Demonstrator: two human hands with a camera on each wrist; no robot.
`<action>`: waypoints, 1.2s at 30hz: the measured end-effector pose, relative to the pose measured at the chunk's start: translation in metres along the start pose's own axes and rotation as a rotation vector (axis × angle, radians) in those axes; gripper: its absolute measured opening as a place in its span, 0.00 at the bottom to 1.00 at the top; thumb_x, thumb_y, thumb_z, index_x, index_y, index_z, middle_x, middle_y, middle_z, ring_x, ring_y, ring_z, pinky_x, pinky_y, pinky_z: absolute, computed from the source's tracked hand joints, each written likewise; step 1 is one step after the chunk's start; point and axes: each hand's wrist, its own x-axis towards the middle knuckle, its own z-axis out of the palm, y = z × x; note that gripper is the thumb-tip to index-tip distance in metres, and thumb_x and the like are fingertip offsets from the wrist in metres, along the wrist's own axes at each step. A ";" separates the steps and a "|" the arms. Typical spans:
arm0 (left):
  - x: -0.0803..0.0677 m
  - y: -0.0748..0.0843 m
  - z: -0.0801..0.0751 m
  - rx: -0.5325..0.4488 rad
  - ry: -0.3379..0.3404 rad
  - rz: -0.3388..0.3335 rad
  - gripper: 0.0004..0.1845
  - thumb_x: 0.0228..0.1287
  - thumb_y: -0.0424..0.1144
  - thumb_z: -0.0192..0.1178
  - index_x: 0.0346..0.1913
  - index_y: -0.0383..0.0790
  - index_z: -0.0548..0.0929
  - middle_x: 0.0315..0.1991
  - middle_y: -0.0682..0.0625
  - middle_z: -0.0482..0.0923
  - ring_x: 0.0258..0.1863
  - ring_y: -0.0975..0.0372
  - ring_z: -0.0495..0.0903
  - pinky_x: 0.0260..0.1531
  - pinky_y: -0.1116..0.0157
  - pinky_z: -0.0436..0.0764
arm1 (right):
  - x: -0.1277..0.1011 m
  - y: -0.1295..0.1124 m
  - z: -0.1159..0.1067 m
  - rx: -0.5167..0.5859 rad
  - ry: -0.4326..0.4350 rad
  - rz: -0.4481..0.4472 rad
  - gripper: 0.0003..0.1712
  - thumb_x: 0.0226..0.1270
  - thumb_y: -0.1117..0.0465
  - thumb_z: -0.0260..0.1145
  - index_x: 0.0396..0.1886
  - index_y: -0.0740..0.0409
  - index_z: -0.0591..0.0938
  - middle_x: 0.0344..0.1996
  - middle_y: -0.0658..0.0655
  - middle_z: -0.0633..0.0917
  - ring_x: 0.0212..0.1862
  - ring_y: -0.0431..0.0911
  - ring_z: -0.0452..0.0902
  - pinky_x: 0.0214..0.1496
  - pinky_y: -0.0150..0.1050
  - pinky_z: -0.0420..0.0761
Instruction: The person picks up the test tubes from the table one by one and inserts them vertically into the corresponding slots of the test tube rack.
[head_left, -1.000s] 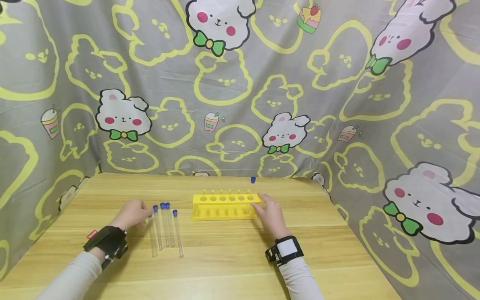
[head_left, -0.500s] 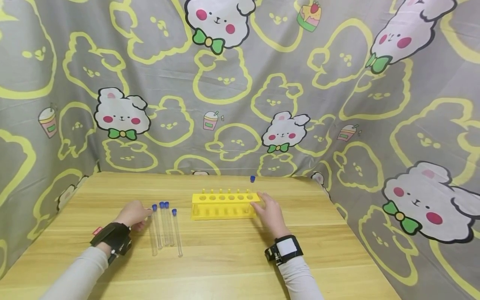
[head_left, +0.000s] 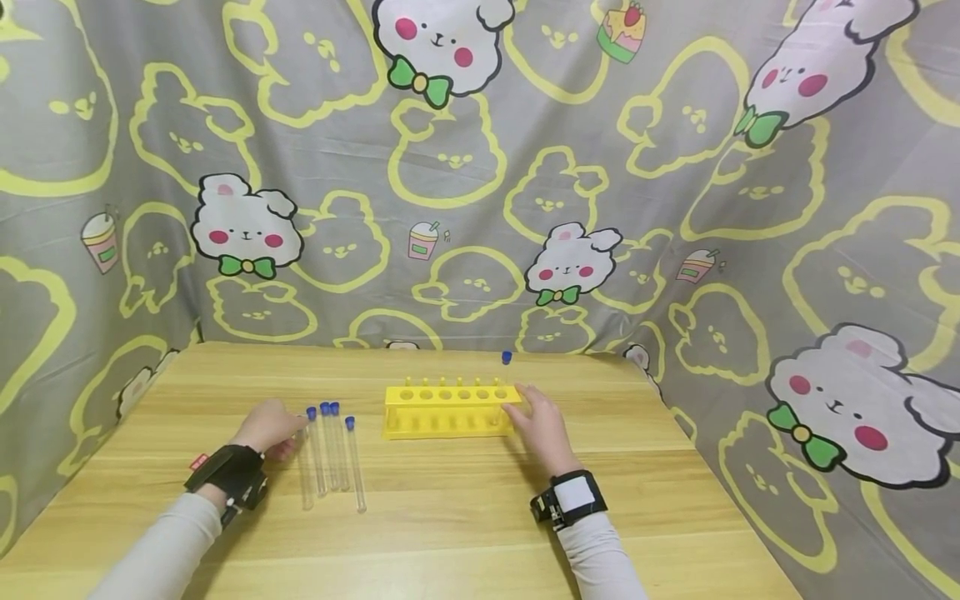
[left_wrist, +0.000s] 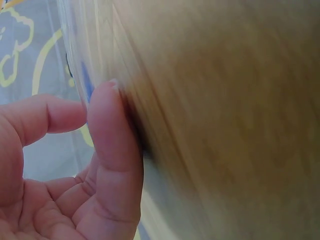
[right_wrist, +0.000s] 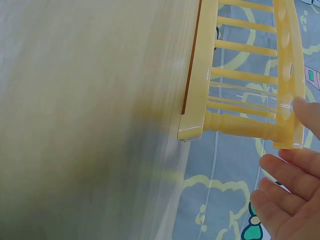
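My left hand (head_left: 267, 427) rested relaxed against the leftmost of the thin, slippery, fragile-looking test tubes (head_left: 330, 454) on the table (head_left: 450, 517), best pinched mid-body, while my right hand (head_left: 542, 429) touched the yellow rack (head_left: 447, 411) with straight fingers.

I'm at a makeshift home setup dressed as a small lab bench: a wooden tabletop (head_left: 465, 500) walled in by a grey bedsheet (head_left: 480, 208) printed with cartoon bunnies. On it stand a yellow test-tube rack (head_left: 448, 412) and a row of blue-capped test tubes (head_left: 330, 454) lying beside it.
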 end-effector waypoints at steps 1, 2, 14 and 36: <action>0.000 0.000 0.000 0.003 0.001 0.000 0.15 0.65 0.40 0.55 0.26 0.30 0.76 0.12 0.49 0.77 0.10 0.62 0.77 0.14 0.67 0.80 | 0.000 0.000 0.000 0.000 0.001 0.000 0.32 0.65 0.51 0.66 0.64 0.63 0.74 0.64 0.68 0.75 0.69 0.62 0.66 0.70 0.57 0.66; 0.000 0.000 0.000 0.004 0.002 -0.001 0.15 0.65 0.40 0.56 0.26 0.30 0.76 0.12 0.49 0.77 0.10 0.62 0.77 0.14 0.67 0.80 | 0.000 0.000 0.000 -0.002 0.002 -0.001 0.32 0.65 0.51 0.66 0.64 0.63 0.74 0.64 0.68 0.75 0.69 0.62 0.66 0.70 0.57 0.66; -0.009 0.006 -0.002 -0.023 0.011 0.004 0.15 0.61 0.40 0.55 0.24 0.30 0.77 0.12 0.48 0.77 0.12 0.61 0.79 0.15 0.65 0.81 | 0.001 0.002 0.000 -0.001 0.002 -0.001 0.32 0.65 0.50 0.66 0.64 0.63 0.74 0.64 0.67 0.75 0.70 0.61 0.66 0.71 0.56 0.66; -0.044 0.022 -0.017 0.110 0.304 0.174 0.19 0.64 0.50 0.56 0.35 0.34 0.78 0.26 0.45 0.84 0.24 0.61 0.80 0.22 0.66 0.73 | 0.001 0.004 0.002 0.011 -0.006 0.002 0.32 0.66 0.50 0.65 0.65 0.62 0.73 0.64 0.67 0.75 0.70 0.62 0.65 0.71 0.57 0.65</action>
